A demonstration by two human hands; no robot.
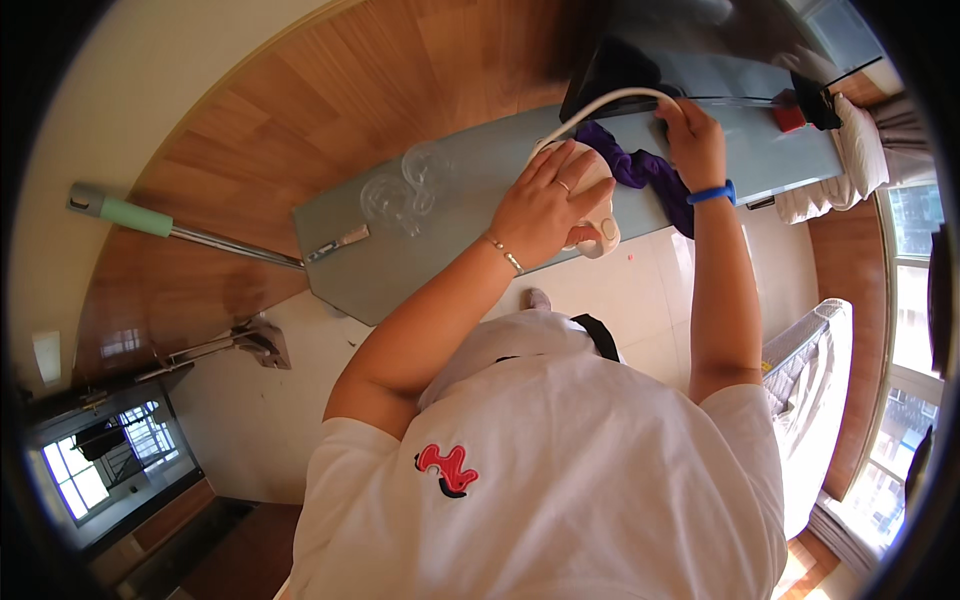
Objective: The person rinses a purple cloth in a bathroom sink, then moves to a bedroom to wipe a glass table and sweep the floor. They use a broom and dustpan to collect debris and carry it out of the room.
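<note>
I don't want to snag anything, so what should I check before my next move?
1. Left hand on the white device: ok, fingers spread over it.
2. Right hand on the white cord: ok, pinched in the fingers.
3. Cord unknotted: ok, the visible stretch makes one smooth arc.
4. Gap between hands clear: not ok, purple cloth lies there.
5. Clear plastic packaging away from hands: ok, apart on the left.
6. Cord's far end free: cannot tell, hidden.

Grey tbl holds purple cloth, clr plastic

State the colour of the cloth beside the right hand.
The cloth is purple, best seen in the head view.
</note>
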